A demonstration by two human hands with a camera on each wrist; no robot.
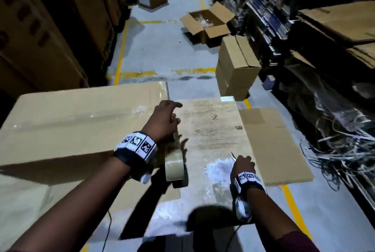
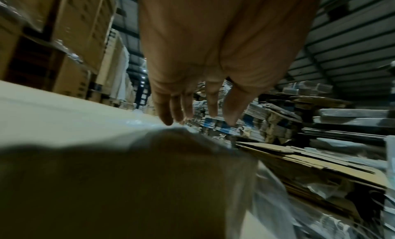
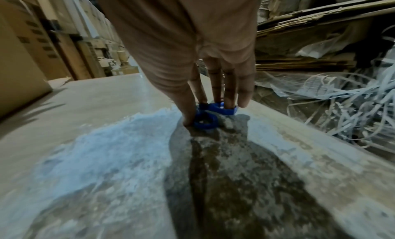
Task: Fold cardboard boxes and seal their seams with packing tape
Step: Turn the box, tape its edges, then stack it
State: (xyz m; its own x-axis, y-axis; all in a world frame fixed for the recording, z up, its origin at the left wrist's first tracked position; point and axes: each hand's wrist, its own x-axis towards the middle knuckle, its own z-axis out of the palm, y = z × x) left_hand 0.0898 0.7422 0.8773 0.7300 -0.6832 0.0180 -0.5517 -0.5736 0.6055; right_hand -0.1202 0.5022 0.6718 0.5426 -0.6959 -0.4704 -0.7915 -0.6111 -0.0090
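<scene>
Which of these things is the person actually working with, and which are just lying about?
In use:
large cardboard box
tape roll
blue-handled scissors, in the right hand
left hand

Lying about:
open box
closed box
strap tangle

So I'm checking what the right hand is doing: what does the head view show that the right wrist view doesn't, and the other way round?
Only the head view shows the left hand, open above the taped cardboard box, the tape roll, and the thin metal blades poking past the right hand. Only the right wrist view shows the blue scissor handles with fingers reaching into the loops. Both show the right hand low over the worn board with its white patch.
</scene>
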